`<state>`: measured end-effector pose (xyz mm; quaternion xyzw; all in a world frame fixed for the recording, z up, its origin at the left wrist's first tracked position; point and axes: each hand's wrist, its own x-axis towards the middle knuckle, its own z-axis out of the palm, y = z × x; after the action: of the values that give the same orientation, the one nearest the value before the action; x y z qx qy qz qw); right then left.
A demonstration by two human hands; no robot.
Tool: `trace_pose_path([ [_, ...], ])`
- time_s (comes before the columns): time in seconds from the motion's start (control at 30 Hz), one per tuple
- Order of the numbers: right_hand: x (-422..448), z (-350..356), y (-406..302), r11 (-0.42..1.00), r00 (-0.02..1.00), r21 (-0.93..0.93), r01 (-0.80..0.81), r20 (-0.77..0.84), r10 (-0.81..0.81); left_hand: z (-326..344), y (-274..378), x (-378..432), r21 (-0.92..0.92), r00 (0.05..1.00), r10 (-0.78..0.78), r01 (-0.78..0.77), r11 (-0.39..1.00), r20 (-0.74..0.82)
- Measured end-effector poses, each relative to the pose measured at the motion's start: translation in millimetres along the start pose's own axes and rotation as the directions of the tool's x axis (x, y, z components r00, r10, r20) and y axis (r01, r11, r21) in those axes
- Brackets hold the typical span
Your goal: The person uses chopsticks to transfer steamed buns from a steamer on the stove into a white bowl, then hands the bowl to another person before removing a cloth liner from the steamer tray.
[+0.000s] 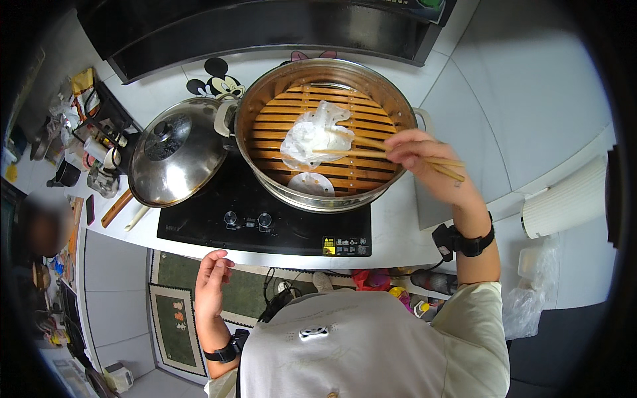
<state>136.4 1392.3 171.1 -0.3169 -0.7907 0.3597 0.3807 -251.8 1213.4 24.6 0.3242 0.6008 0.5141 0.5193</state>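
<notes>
My right hand (418, 149) holds a pair of wooden chopsticks (366, 153) over a large round metal steamer pot (318, 201). Their tips reach a crumpled bunch of white perforated steamer paper (318, 137) on the slatted bamboo rack (373, 117) inside. One flat round sheet of the same paper (312, 184) lies at the rack's near edge. My left hand (214, 273) hangs before the counter's front edge, fingers loosely curled, holding nothing.
The pot stands on a black cooktop (249, 234). Left of it leans a domed metal lid with a glass centre (179, 151), beside wooden handles (118, 208). Jars and a rack (107, 129) stand further left. A range hood (273, 30) hangs behind. A person (45, 224) is at the far left.
</notes>
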Motion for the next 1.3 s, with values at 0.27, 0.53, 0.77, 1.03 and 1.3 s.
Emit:
trace_pose_path([
  [0.27, 61.5, -9.8, 52.6, 0.975, 0.951, -0.207, 0.083, 0.308, -0.016, 27.3, 1.2, 5.1, 0.040, 0.997, 0.027, -0.030, 0.999, 0.077],
  [0.53, 76.3, -19.7, 30.8, 0.958, 0.980, 0.224, -0.181, -0.037, 0.194, 20.7, -14.4, -16.8, 0.063, 0.999, 0.017, -0.015, 0.998, -0.035],
  [0.77, 35.7, -22.4, 32.7, 0.989, 0.987, -0.018, -0.145, -0.068, 0.143, 8.7, -12.8, -22.3, 0.089, 0.996, 0.010, -0.002, 0.996, -0.092],
  [1.03, -24.1, -6.8, -4.6, 0.956, 0.902, 0.291, 0.036, -0.421, 0.094, 9.9, 11.0, 12.7, 0.104, 0.990, 0.026, -0.041, 0.994, 0.139],
  [1.3, -193.5, 59.2, -62.1, 0.947, 0.579, 0.268, 0.175, -0.806, 0.122, -9.1, 9.5, 53.0, 0.259, 0.905, -0.083, -0.031, 0.965, 0.417],
])
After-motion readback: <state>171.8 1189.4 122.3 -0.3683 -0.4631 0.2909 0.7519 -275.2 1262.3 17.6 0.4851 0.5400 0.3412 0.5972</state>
